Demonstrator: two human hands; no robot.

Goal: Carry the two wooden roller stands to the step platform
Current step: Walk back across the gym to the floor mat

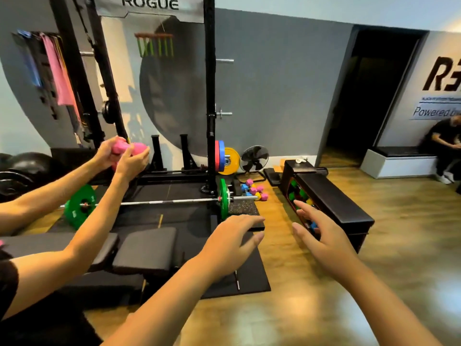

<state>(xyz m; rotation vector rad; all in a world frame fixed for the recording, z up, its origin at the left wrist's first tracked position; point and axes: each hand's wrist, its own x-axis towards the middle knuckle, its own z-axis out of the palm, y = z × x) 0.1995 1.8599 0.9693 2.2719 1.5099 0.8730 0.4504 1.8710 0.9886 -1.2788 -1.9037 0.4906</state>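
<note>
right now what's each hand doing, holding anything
Left hand: open, fingers spread, holding nothing.
Right hand: open, fingers spread, holding nothing.

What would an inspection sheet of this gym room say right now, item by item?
Surface: wooden floor with black mats.
Job's things: wooden roller stands and step platform not identifiable.
Clutter: barbell with green plates, small dumbbells, fan, black bench, padded bench.
Hands: left hand and right hand both open, fingers spread, holding nothing.
Cables: nothing seen.
Surroundings: second person's hands gripping a pink dumbbell; black rack; seated person at far right.
</note>
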